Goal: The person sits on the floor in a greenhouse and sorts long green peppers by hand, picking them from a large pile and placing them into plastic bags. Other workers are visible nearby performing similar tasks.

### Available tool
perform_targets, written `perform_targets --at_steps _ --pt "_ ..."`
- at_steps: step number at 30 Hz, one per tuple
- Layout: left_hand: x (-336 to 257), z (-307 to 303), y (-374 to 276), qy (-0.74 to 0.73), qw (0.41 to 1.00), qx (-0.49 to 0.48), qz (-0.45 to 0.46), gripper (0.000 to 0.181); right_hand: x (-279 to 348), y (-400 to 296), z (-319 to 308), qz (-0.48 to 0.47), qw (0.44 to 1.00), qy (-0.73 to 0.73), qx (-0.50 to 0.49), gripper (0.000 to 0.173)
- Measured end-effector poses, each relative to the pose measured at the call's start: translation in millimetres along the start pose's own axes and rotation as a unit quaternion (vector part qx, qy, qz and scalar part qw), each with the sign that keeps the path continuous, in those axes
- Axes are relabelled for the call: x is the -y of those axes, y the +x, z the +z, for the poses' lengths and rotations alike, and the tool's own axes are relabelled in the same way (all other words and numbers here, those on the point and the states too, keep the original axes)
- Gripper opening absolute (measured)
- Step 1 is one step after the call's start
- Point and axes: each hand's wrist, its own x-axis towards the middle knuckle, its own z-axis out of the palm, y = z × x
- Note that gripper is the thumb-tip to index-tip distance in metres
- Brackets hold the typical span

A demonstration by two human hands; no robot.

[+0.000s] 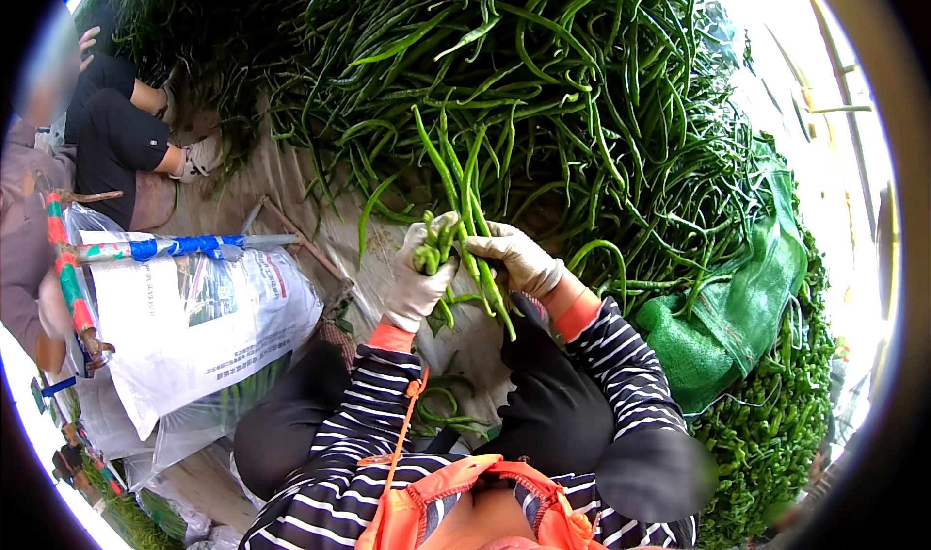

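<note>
My left hand (420,288), in a pale work glove, is closed around a small bunch of green chili peppers (435,246), their ends bunched above the thumb. Close beside it, my right hand (520,257), gloved too, pinches several long green chili peppers (469,201) between thumb and fingers. These run lengthwise past both hands, tips pointing up toward the pile and down toward my knees. Beyond the hands rises a large heap of long green chili peppers (538,77). Below the hands, a few loose peppers (447,401) lie between my legs.
A green mesh sack (720,332) lies at right, above shorter green peppers (771,433). At left, a metal frame with blue tape (189,247) stands by a printed plastic bag (240,317). Another person (109,128) sits at upper left on the pale ground sheet (291,179).
</note>
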Motion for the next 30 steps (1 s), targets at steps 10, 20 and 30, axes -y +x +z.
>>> perform_targets --at_steps 10,20,30 --pt "-25 5 2 0.138 0.982 -0.006 0.127 0.032 -5 -5 -8 0.033 0.998 -0.051 -0.015 0.025" --pt "-18 40 -11 0.092 0.964 0.014 0.249 0.046 -37 4 -16 -0.196 0.978 -0.005 0.071 0.039" --pt "-21 12 -5 -0.016 0.972 -0.22 -0.08 0.022 -21 -24 17 0.04 0.994 -0.105 -0.01 0.036"
